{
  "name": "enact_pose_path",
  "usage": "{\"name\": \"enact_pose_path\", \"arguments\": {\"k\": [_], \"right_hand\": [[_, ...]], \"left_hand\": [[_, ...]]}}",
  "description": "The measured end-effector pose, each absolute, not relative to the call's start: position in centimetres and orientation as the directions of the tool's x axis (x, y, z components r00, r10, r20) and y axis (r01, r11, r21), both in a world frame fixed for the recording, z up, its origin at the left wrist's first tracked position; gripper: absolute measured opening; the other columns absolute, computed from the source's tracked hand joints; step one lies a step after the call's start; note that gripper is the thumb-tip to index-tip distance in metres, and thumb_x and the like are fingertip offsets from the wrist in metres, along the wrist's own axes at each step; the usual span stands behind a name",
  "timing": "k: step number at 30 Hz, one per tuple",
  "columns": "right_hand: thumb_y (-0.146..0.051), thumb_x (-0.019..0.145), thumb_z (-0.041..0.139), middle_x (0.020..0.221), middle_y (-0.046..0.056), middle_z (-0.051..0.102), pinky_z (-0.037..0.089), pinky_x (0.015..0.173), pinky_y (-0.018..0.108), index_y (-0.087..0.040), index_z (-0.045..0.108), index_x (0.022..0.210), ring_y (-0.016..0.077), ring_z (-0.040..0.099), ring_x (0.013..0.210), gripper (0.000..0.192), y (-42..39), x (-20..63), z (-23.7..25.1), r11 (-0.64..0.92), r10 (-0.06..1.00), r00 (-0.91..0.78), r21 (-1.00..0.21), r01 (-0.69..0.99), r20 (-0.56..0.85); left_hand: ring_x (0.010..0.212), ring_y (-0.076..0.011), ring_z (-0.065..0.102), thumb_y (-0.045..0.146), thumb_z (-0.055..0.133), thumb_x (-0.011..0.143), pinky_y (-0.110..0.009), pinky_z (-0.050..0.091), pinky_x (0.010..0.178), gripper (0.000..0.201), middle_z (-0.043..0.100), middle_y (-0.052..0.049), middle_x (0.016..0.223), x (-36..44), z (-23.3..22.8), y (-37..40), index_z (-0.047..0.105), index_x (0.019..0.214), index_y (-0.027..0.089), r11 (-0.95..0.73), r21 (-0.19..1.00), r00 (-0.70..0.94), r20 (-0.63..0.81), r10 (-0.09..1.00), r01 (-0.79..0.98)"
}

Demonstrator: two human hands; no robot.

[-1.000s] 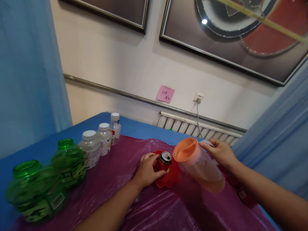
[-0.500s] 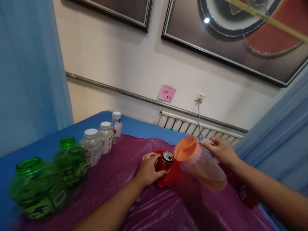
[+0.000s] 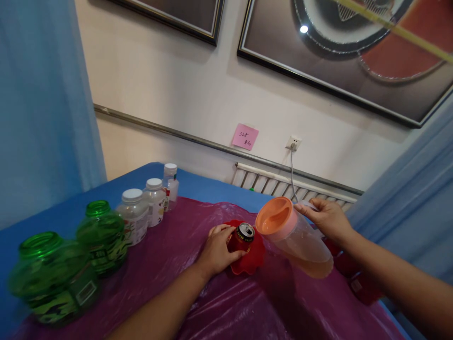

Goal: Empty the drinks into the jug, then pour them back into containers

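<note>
My left hand [image 3: 220, 250] is wrapped round a red drink can [image 3: 240, 240] whose top is open. The can stands on a red scallop-edged mat [image 3: 257, 257]. My right hand [image 3: 329, 218] grips the handle of a clear plastic pitcher [image 3: 300, 243] with an orange lid. The pitcher leans to the left, its lid close to the can's rim, and amber liquid lies along its lower side. I cannot make out any stream between pitcher and can.
On the left stand two green jars [image 3: 53, 278] and several clear bottles with white caps [image 3: 133, 217]. Several red cans [image 3: 364, 285] lie partly hidden behind my right forearm. Purple plastic sheeting [image 3: 152, 283] covers part of the blue table [image 3: 201, 185]. A radiator [image 3: 260, 179] is at the wall.
The pitcher's lid end has risen very slightly. My left hand and the can have stayed in place; the view has shifted a little.
</note>
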State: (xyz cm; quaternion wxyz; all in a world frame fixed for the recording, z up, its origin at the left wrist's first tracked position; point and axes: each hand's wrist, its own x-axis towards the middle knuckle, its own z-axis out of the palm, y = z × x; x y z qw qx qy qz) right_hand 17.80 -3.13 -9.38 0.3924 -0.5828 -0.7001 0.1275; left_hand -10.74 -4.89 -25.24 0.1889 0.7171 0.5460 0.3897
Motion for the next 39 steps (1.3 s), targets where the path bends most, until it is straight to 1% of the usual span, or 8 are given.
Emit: {"name": "enact_pose_path", "arguments": {"k": [7,12,16,22,30,32,37,39], "right_hand": [[-0.079,0.067,0.067,0.049,-0.005,0.033,0.024,0.041,0.026,-0.025,0.037,0.051,0.0105,0.030,0.047,0.064,-3.3,17.6,-8.9,0.290,0.908,0.000,-0.629,0.721,0.419],[-0.078,0.068,0.067,0.051,-0.006,0.032,0.023,0.042,0.026,-0.025,0.039,0.054,0.0102,0.030,0.047,0.062,-3.4,17.6,-8.7,0.281,0.920,-0.006,-0.650,0.706,0.392],[-0.078,0.068,0.069,0.050,-0.006,0.032,0.023,0.042,0.026,-0.025,0.036,0.054,0.0103,0.031,0.046,0.063,-3.5,17.4,-8.4,0.288,0.917,0.002,-0.664,0.690,0.400],[-0.076,0.067,0.071,0.049,-0.006,0.034,0.023,0.041,0.025,-0.025,0.037,0.054,0.0099,0.031,0.046,0.063,-3.7,17.2,-8.2,0.276,0.923,0.013,-0.685,0.674,0.385],[-0.077,0.068,0.069,0.049,-0.005,0.035,0.022,0.041,0.025,-0.025,0.037,0.054,0.0102,0.032,0.046,0.063,-3.7,17.1,-8.1,0.286,0.914,0.009,-0.663,0.692,0.405],[-0.076,0.070,0.069,0.049,-0.005,0.034,0.023,0.042,0.025,-0.025,0.038,0.055,0.0105,0.032,0.047,0.062,-3.6,17.2,-8.1,0.288,0.917,-0.001,-0.661,0.693,0.399],[-0.073,0.073,0.068,0.052,-0.005,0.037,0.025,0.044,0.025,-0.023,0.046,0.059,0.0110,0.035,0.049,0.057,-3.5,17.7,-8.0,0.267,0.934,-0.017,-0.663,0.700,0.357],[-0.073,0.072,0.068,0.051,-0.005,0.037,0.024,0.044,0.025,-0.023,0.045,0.058,0.0109,0.035,0.049,0.057,-3.5,17.7,-8.0,0.261,0.934,-0.011,-0.661,0.704,0.357]], "left_hand": [[0.122,-0.0364,0.059,0.041,0.088,0.061,-0.052,0.042,0.108,0.062,0.069,-0.011,0.125,-10.8,-25.6,-4.6,0.071,0.119,0.026,-0.332,0.692,0.103,0.350,0.931,0.641],[0.121,-0.0363,0.058,0.041,0.088,0.061,-0.052,0.042,0.108,0.062,0.069,-0.011,0.125,-10.8,-25.8,-4.5,0.071,0.119,0.025,-0.330,0.691,0.112,0.342,0.933,0.643],[0.122,-0.0362,0.058,0.042,0.088,0.061,-0.051,0.042,0.108,0.064,0.068,-0.011,0.126,-10.8,-25.9,-4.5,0.070,0.120,0.023,-0.331,0.682,0.116,0.342,0.933,0.652],[0.123,-0.0355,0.057,0.042,0.089,0.063,-0.051,0.041,0.109,0.065,0.067,-0.012,0.128,-10.8,-26.0,-4.4,0.069,0.121,0.022,-0.329,0.683,0.128,0.328,0.936,0.652],[0.121,-0.0355,0.058,0.040,0.090,0.062,-0.051,0.041,0.108,0.064,0.068,-0.011,0.126,-10.8,-25.9,-4.4,0.070,0.120,0.022,-0.338,0.688,0.132,0.336,0.933,0.642],[0.121,-0.0354,0.058,0.040,0.089,0.062,-0.051,0.041,0.108,0.064,0.068,-0.011,0.127,-10.8,-25.8,-4.4,0.070,0.120,0.023,-0.335,0.689,0.131,0.332,0.934,0.643],[0.123,-0.0360,0.057,0.042,0.090,0.062,-0.049,0.041,0.109,0.066,0.067,-0.013,0.128,-10.8,-25.7,-4.5,0.070,0.121,0.020,-0.320,0.687,0.122,0.322,0.939,0.653],[0.123,-0.0363,0.057,0.042,0.090,0.062,-0.049,0.041,0.109,0.067,0.067,-0.013,0.128,-10.8,-25.8,-4.5,0.070,0.122,0.020,-0.322,0.686,0.123,0.322,0.938,0.653]]}}
